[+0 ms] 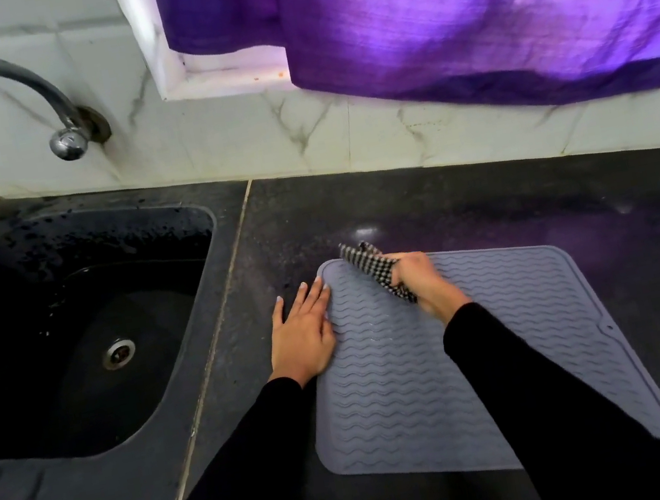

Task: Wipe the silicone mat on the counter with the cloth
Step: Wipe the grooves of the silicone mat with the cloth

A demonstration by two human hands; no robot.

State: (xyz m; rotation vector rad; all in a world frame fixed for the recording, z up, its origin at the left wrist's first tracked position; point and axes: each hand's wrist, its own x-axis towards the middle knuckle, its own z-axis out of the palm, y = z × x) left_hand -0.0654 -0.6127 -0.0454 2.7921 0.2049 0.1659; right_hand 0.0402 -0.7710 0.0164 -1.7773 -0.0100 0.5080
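Note:
A grey silicone mat (523, 330) with wavy ridges lies flat on the dark counter (486, 195), its near edge close to the counter's front. My right hand (424, 281) grips a bunched black-and-white checked cloth (371, 266) at the mat's far left corner, the cloth against the mat. My left hand (305, 333) lies flat with straight fingers, pressing on the mat's left edge and the counter beside it.
A dark sink (70, 339) with a metal drain sits to the left, wet with droplets. A curved metal tap (27, 96) juts from the marble-tiled wall. A purple curtain (453, 7) hangs over the window behind the counter.

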